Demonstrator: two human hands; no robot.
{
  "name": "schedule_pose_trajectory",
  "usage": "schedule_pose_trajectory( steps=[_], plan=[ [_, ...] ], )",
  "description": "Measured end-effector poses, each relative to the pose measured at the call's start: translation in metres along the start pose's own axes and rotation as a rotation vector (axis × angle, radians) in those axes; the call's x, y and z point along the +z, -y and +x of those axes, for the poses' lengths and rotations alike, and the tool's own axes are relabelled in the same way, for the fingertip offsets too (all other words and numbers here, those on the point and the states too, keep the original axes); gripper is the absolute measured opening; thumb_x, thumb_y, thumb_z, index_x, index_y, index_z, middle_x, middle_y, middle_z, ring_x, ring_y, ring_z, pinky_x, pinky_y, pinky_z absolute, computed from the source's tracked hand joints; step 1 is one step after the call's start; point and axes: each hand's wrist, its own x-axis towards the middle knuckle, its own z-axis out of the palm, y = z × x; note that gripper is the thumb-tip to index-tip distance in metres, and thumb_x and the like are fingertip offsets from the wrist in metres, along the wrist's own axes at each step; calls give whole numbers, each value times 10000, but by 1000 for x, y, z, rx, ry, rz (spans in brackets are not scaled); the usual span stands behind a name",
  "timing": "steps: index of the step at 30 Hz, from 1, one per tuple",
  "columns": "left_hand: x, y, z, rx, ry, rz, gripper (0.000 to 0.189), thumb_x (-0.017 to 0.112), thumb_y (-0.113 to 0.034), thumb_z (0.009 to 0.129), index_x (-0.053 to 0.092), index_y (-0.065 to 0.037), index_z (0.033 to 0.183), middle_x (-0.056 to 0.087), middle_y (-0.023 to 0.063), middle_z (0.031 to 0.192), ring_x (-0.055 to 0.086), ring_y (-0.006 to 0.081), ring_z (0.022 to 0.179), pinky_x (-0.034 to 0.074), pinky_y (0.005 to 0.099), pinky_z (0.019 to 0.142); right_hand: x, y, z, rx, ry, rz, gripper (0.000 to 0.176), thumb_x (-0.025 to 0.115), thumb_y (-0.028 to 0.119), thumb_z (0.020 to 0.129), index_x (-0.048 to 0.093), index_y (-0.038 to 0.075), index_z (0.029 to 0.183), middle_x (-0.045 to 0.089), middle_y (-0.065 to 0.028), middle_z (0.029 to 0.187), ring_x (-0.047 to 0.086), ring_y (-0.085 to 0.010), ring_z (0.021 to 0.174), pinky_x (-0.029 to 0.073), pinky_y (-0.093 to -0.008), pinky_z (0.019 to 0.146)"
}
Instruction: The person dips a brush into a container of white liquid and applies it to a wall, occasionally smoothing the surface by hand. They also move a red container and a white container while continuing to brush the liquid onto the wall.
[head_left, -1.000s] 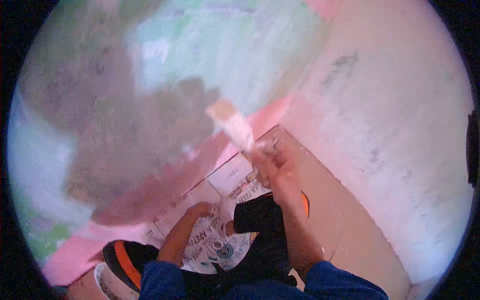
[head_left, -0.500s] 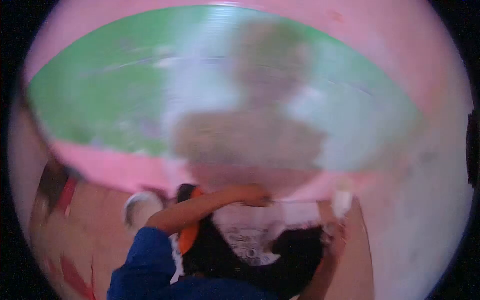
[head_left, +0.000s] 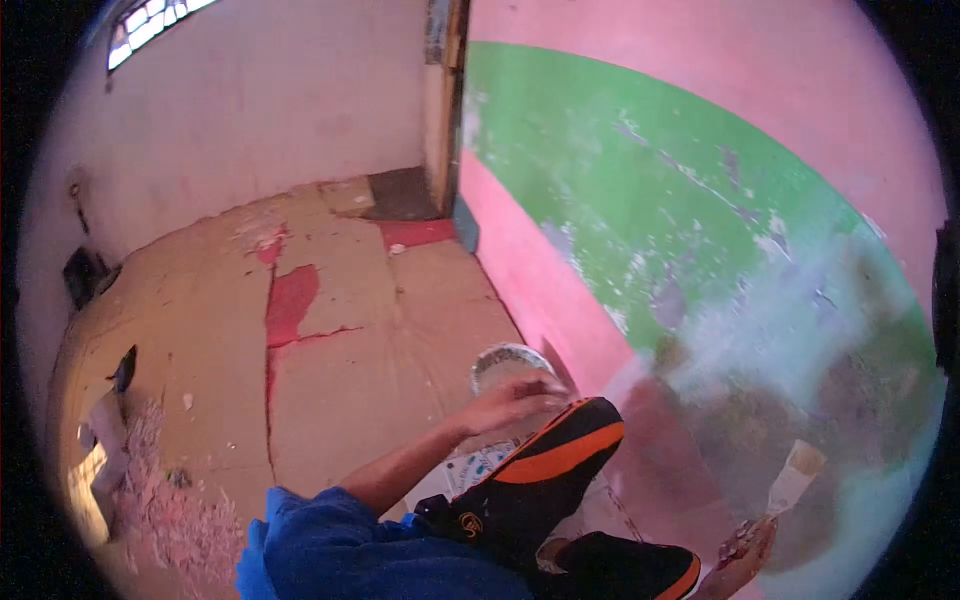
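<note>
My left hand point(head_left: 515, 402) reaches over my raised knee, just in front of a round white bucket point(head_left: 497, 357) by the foot of the wall. Its fingers are loosely stretched with nothing in them, and they overlap the bucket's near side. Low at the right, my right hand point(head_left: 750, 545) is closed around the handle of a flat paintbrush point(head_left: 795, 475), white with a beige tip. The brush points up in front of the wall's darker, damp-looking lower patch point(head_left: 885, 400). The green band point(head_left: 570, 140) on the pink wall has chipped, pale spots.
Brown sheets point(head_left: 340, 400) cover the floor, torn in places over a red surface point(head_left: 293, 300). Scraps and peelings point(head_left: 170, 520) lie at the lower left. A dark object point(head_left: 82, 278) stands by the left wall. A door frame point(head_left: 448, 110) is at the far corner.
My view has swung left from the wall, bringing the floor and far corner into sight. My left hand now appears by the bucket; the brush stays in my right hand.
</note>
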Motion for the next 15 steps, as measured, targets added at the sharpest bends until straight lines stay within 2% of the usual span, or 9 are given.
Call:
schedule_pose_trajectory(
  steps=[1,2,3,4,8,10,13,15],
  plan=[
    [-17,2,-18,5,-28,24,242,485,-187,855,479,-27,1036,529,70,1005,511,154,946,395,287,849,4,-4,8,-37,9,14,149,495,233,823,483,99,762,425,7,544,331,-70,416,273,-191,362],
    [-35,10,-31,-48,-152,-50,239,480,-178,854,472,-32,1043,529,75,996,512,170,953,400,311,851,12,-12,22,-67,17,22,142,489,228,822,492,98,762,426,9,547,331,-69,420,274,-189,369],
    [-46,11,-44,-91,-276,-128,237,474,-169,853,464,-37,1050,530,79,987,514,186,960,404,335,853,16,-17,29,-49,47,34,142,489,228,822,492,98,762,426,9,547,331,-69,420,274,-189,369],
    [-54,9,-53,-83,-312,-107,237,474,-169,853,464,-37,1050,530,79,987,514,186,960,404,335,853,23,-23,36,-29,9,62,164,485,237,821,490,91,746,422,9,541,333,-69,424,276,-189,372],
    [-53,-20,-81,-36,-560,-73,250,465,-184,851,465,-29,1047,533,88,976,524,211,945,407,353,842,34,-59,46,88,134,170,190,482,251,819,502,78,741,418,6,532,337,-71,425,279,-186,376],
    [-48,-29,-80,63,-491,-55,279,465,-220,862,456,-27,1064,517,72,981,514,173,939,406,311,820,36,-82,52,156,194,231,209,480,260,818,510,70,737,416,4,526,340,-72,425,281,-183,379],
    [-29,-50,-70,59,-426,84,271,486,-198,846,462,-28,1056,523,83,979,506,179,953,399,333,847,45,-106,59,256,294,297,227,478,269,817,517,61,734,414,3,519,343,-73,426,283,-181,381],
    [-21,-58,-61,83,-355,125,263,495,-185,843,458,-32,1054,521,71,977,492,161,961,390,322,854,47,-104,58,158,313,199,240,479,282,816,531,50,788,428,-1,536,348,-79,427,284,-182,381]
  ],
)
